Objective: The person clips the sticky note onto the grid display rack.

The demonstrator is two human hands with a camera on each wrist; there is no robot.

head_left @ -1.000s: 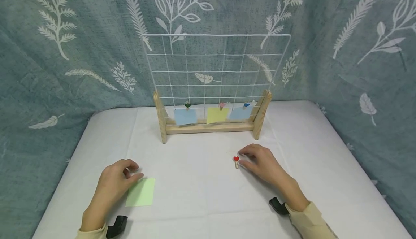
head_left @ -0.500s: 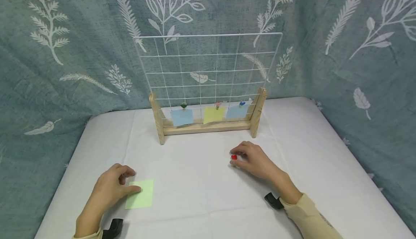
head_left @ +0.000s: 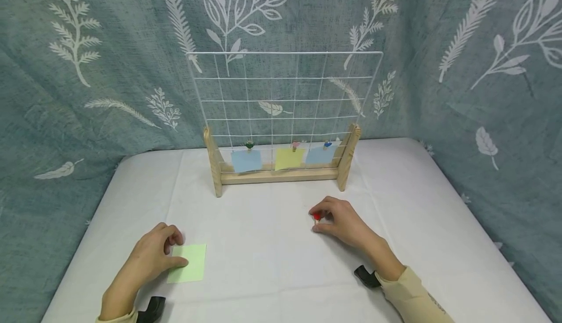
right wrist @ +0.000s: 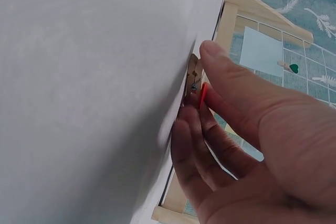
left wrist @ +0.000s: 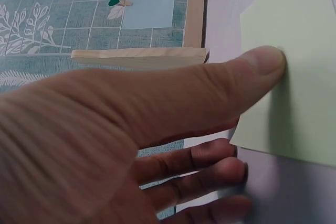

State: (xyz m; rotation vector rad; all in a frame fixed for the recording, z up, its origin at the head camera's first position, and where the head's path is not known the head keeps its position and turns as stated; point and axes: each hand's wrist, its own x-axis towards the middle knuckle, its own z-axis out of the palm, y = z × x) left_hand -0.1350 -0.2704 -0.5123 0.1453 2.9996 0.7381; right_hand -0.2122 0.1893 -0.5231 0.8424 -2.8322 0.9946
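A pale green sticky note (head_left: 196,260) lies at the left front of the white table. My left hand (head_left: 149,254) is over its left side; the thumb (left wrist: 262,61) presses on the paper, the other fingers bent beyond its edge. In the left wrist view the note's near corner curls a little. At centre right, my right hand (head_left: 347,223) pinches a small wooden clothespin with a red heart (head_left: 317,216) between thumb and fingers, low over the cloth. The right wrist view shows its wooden body (right wrist: 193,72) at the thumb tip, the heart edge-on.
Behind stands a white wire grid (head_left: 283,101) in a wooden stand (head_left: 281,175). Clipped low on it are a blue note (head_left: 246,161), a yellow note (head_left: 289,159) and another blue note (head_left: 321,154), each under a small clothespin. A patterned teal curtain (head_left: 145,59) surrounds the table.
My right fingers have come around the heart clothespin, which lay flat beside them, and now pinch it. My left thumb has moved down onto the green note.
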